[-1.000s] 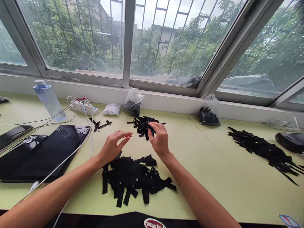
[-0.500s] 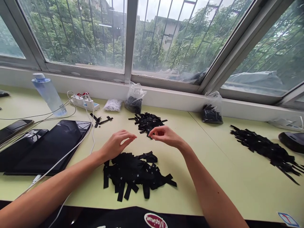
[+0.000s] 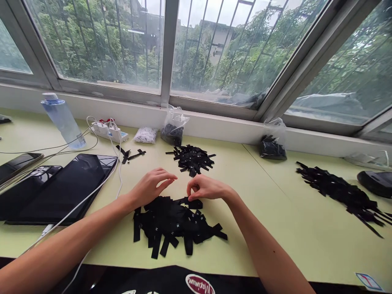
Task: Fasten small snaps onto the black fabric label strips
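Note:
A heap of black fabric strips (image 3: 171, 224), several with small white M marks, lies close to me on the pale green table. My left hand (image 3: 153, 187) rests just behind its left back edge, thumb apart from the fingers, with nothing seen in it. At the heap's right back edge is my right hand (image 3: 210, 188), its thumb and fingertips pinched together right by one strip (image 3: 195, 203). What the pinch holds, if anything, is hidden. Farther back lies a second pile of black strips (image 3: 194, 159).
Black tablet (image 3: 88, 179) and white cable lie left, near a water bottle (image 3: 64, 120) and power strip (image 3: 107, 131). Clear bags with black contents (image 3: 172, 130) stand by the window. Another strip pile (image 3: 339, 192) lies right, near a dark rounded object (image 3: 375, 183).
My right hand has come toward me, from the front of the far pile to the back edge of the near heap. My left hand has hardly moved.

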`<state>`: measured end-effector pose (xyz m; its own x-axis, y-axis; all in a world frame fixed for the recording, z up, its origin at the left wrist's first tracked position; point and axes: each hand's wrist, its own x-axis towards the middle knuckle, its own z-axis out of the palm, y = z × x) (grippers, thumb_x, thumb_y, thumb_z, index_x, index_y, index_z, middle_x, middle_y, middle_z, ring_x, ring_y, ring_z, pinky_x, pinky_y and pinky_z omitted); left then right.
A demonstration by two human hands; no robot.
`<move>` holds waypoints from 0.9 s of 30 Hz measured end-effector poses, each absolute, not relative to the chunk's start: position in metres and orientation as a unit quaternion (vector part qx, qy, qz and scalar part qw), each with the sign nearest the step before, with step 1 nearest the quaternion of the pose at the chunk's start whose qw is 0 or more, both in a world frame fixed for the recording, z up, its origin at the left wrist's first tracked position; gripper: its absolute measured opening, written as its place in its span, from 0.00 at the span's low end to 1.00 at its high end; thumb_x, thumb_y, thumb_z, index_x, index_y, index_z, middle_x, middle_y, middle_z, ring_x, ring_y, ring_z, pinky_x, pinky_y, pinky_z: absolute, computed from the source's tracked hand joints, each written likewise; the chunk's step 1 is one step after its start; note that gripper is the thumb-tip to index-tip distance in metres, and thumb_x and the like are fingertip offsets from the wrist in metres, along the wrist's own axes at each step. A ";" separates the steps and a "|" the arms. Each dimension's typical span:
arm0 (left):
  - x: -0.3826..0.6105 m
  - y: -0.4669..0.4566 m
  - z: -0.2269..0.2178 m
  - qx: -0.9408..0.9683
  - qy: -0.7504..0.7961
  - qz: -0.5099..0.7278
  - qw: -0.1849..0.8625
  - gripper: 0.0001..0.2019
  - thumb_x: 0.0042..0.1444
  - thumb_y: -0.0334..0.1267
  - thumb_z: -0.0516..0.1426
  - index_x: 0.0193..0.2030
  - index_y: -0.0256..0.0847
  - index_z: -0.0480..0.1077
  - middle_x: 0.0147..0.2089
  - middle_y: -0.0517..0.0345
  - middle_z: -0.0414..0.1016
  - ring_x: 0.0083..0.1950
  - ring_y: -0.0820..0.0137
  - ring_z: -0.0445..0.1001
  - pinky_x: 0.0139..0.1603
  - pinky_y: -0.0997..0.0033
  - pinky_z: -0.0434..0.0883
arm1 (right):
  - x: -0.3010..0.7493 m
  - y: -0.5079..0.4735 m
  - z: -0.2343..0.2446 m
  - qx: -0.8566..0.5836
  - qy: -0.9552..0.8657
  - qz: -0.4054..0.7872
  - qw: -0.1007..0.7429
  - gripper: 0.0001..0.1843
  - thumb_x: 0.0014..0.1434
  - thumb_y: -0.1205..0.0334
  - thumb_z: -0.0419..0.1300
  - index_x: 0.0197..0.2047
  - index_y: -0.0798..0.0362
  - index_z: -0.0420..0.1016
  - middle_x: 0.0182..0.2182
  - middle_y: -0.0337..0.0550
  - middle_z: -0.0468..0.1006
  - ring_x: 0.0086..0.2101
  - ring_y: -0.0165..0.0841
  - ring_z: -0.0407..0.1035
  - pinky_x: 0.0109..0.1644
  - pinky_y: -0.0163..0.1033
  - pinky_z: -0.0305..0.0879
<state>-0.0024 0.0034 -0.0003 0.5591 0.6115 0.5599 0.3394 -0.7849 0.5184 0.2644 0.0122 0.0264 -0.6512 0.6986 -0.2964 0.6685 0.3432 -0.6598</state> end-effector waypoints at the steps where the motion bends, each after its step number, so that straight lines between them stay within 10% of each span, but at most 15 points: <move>1: -0.002 0.003 0.000 0.864 0.275 0.382 0.178 0.10 0.68 0.37 0.54 0.50 0.46 0.77 0.46 0.54 0.81 0.49 0.65 0.77 0.51 0.63 0.74 | 0.265 0.012 0.028 -0.414 -0.817 0.400 0.023 0.12 0.53 0.54 0.68 0.36 0.53 0.82 0.21 0.32 0.64 0.24 0.26 0.57 0.25 0.33 0.50; 14: 0.002 -0.002 0.000 0.794 0.303 0.430 0.304 0.11 0.65 0.39 0.59 0.53 0.45 0.75 0.46 0.56 0.80 0.45 0.68 0.78 0.50 0.66 0.75 | 0.237 -0.004 0.034 -0.321 -0.656 0.592 0.341 0.14 0.52 0.52 0.71 0.32 0.54 0.77 0.22 0.33 0.65 0.24 0.25 0.54 0.27 0.35 0.46; 27: -0.001 -0.004 0.002 0.789 0.293 0.461 0.282 0.14 0.57 0.37 0.66 0.50 0.43 0.75 0.43 0.55 0.81 0.42 0.67 0.79 0.48 0.64 0.75 | 0.215 -0.007 0.020 -0.343 -0.580 0.649 0.353 0.16 0.49 0.51 0.73 0.32 0.53 0.77 0.25 0.35 0.64 0.24 0.25 0.48 0.26 0.34 0.41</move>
